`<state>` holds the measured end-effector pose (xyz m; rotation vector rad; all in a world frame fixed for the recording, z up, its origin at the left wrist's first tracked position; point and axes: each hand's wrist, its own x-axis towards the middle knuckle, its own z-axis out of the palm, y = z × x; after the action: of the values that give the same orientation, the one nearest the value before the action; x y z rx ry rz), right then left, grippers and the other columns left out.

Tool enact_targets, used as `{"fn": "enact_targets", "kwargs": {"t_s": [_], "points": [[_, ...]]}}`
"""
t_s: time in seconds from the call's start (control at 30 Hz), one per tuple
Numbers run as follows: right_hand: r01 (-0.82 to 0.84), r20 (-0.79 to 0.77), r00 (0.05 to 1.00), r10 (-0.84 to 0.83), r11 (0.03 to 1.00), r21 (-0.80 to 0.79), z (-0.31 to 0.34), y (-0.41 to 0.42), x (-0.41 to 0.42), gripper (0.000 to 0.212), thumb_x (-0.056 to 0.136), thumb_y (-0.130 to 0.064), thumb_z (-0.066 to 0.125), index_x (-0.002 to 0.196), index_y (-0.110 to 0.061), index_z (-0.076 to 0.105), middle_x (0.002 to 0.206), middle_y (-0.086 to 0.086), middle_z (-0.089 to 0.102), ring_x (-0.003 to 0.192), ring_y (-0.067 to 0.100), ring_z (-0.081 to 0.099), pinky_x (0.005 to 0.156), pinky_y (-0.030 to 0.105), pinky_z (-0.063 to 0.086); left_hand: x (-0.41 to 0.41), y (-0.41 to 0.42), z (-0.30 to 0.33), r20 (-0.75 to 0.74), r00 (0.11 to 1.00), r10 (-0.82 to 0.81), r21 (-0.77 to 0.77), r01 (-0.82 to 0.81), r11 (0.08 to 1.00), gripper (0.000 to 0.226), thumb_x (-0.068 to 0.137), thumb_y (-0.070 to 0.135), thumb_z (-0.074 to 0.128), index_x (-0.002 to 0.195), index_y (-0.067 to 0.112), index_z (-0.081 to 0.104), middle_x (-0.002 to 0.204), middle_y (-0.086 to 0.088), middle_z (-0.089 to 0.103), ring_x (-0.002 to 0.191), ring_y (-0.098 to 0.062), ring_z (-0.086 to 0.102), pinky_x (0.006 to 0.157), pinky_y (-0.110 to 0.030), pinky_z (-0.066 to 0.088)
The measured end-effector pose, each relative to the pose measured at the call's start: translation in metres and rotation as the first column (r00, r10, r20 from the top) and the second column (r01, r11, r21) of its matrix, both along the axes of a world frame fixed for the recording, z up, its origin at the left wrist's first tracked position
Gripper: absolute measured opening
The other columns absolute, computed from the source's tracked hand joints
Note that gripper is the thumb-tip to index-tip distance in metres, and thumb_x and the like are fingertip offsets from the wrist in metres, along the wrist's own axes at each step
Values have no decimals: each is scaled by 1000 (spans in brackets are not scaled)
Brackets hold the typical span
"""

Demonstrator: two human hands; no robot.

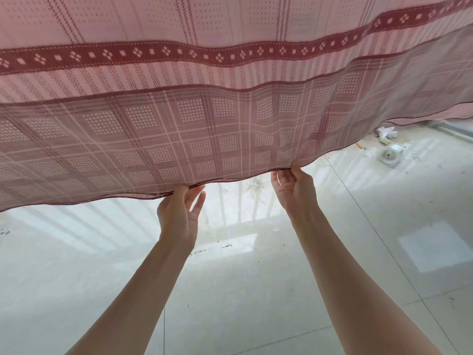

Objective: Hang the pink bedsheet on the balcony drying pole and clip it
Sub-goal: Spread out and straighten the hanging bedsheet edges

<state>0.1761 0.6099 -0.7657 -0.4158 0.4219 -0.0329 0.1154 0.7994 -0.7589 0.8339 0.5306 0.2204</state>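
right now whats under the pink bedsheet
Below the pink bedsheet lies pale tiled floor, with white debris at the right. Both hands, left hand and right hand, pinch its lower hem. Whatever lies behind the sheet is covered.

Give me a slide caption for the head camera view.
Both hands, left and right, pinch the pink bedsheet hem.

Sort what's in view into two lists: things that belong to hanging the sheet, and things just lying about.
Part of the job:
- pink bedsheet, hanging across the view
- left hand, pinching its lower hem
- right hand, pinching the same hem

Just lying about:
- white debris on the floor tiles
- small white fitting beside it
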Motion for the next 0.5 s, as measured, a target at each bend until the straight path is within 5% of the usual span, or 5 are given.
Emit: {"fn": "enact_targets", "kwargs": {"t_s": [0.23,0.5], "points": [[-32,-38,999,33,999,26,-2,4,-3,14,94,0,46,88,-2,58,65,5,68,67,15,63,67,32,50,2,9,-7,-7,999,45,261,-41,965,20,87,3,49,71,6,62,65,2,71,76,-14,70,76,-24,56],[-32,-55,998,34,998,50,4,12,-17,14,93,3,45,91,2,59,91,11,65,88,20,63,89,37,46,2,23,-3,-22,998,51,147,-47,988,19,87,-1,48,70,5,54,75,-8,63,70,-13,69,78,-28,54]]}}
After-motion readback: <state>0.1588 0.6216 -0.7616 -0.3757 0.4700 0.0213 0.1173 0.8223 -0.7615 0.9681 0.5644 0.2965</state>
